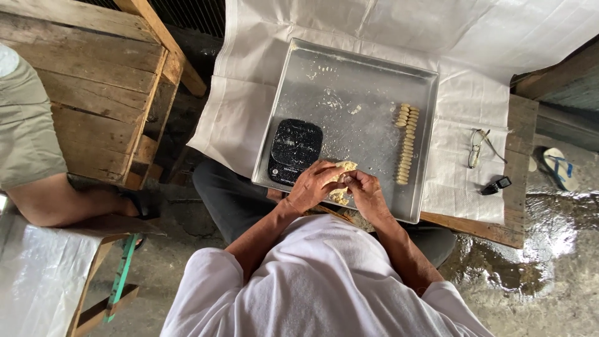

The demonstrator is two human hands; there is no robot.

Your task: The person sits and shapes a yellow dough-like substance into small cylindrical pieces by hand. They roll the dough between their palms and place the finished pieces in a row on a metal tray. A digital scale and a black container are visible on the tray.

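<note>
A lump of pale yellow dough (342, 168) is held between both my hands over the near edge of a large metal tray (368, 81). My left hand (314, 185) cups it from the left, and my right hand (365, 192) pinches it from the right. Several small shaped dough pieces (406, 142) lie in a line on the right side of the tray. A black digital scale (294, 150), dusted with flour, sits in the tray just left of my hands.
The tray rests on white cloth (462, 100) over a wooden table. Eyeglasses (478, 147) and a small black device (496, 185) lie to the right. Another person's leg (68, 203) is at left beside wooden crates. A sandal (557, 167) lies on wet floor.
</note>
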